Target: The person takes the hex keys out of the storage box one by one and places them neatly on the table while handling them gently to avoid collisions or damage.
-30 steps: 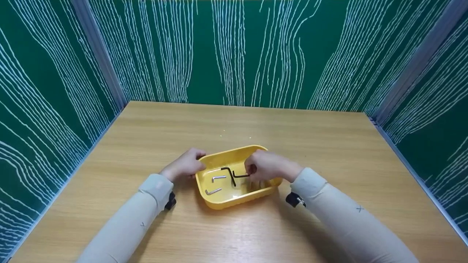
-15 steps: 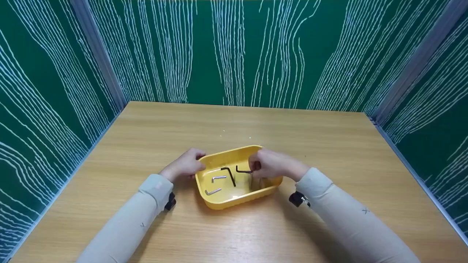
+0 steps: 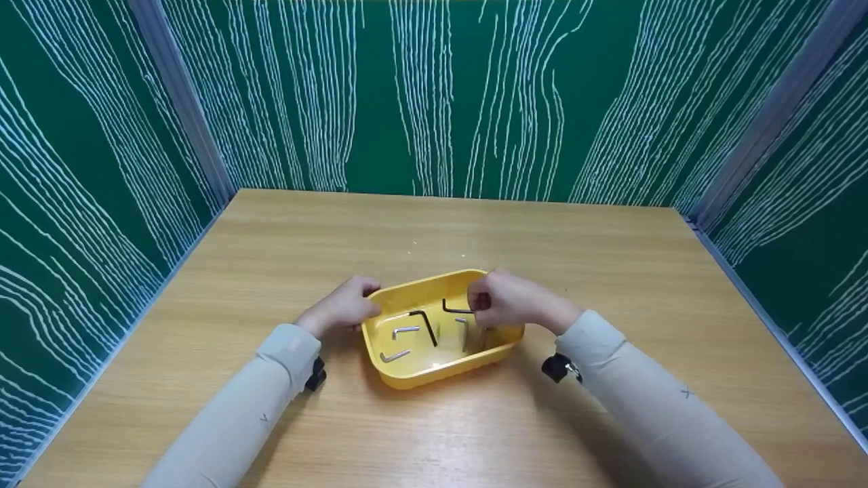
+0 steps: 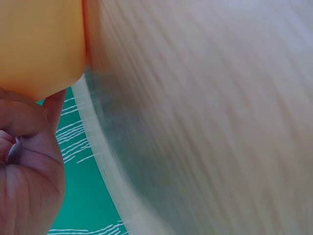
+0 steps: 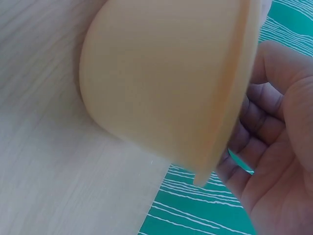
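Observation:
A yellow tray (image 3: pixel 407 376) sits on the table with several L-shaped hex keys in it. My left hand (image 3: pixel 344 303) grips its left end, thumb on the rim; the left wrist view shows curled fingers (image 4: pixel 24 117) against the outer wall. Over the tray's right part, my right hand (image 3: pixel 512 298) pinches the end of a black hex key (image 3: pixel 456 310). In the right wrist view, the tray's wall hides that hand's fingertips. On the tray floor lie another black hex key (image 3: pixel 427 327), a silver hex key (image 3: pixel 407 329), a lower silver one (image 3: pixel 395 356) and a silver one near the right hand (image 3: pixel 465 333).
The wooden table (image 3: pixel 339 230) has a few tiny pale specks (image 3: pixel 463 255) behind the tray. Green walls (image 3: pixel 380 102) with white wavy lines stand along its back and sides.
My right hand has moved right and a little away from me, and the black hex key has moved with it. A silver hex key has come into view beneath. The left hand stays put.

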The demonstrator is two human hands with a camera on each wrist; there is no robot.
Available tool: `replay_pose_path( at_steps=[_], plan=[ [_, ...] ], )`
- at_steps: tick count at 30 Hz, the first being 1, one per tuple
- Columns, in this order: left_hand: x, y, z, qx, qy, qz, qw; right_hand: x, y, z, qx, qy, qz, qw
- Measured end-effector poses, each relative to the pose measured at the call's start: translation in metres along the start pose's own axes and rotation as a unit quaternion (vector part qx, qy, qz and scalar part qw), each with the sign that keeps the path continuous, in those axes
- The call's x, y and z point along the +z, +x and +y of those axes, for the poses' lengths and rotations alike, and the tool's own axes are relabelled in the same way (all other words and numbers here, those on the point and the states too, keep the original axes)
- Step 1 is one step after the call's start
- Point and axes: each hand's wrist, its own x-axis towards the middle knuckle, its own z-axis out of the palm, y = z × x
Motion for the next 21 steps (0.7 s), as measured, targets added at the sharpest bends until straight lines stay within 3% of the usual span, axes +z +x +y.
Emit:
replay_pose_path(
  at_steps=[21],
  plan=[
    [0.002, 0.000, 0.001, -0.007, -0.007, 0.000, 1.0000, -0.016, -0.015, 0.013, 0.001, 0.005, 0.047, 0.9989]
  ],
)
